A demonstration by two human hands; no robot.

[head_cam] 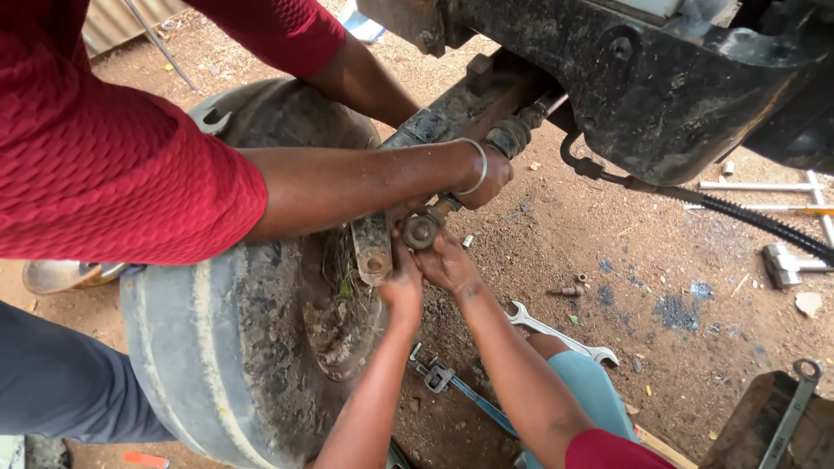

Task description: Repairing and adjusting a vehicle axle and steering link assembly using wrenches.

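Here, rusty round joint end (421, 230), both hands (430, 265) gripping

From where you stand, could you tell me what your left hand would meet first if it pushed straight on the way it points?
The left hand points up the picture and already touches the rusty round joint. Beyond it is probably the co-worker's hand gripping the rod; depth is unclear.

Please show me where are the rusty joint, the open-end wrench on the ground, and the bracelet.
rusty joint (421, 230), head view, round end face.
open-end wrench (560, 333), head view, middle of shaft.
bracelet (478, 165), head view, band on co-worker's wrist.
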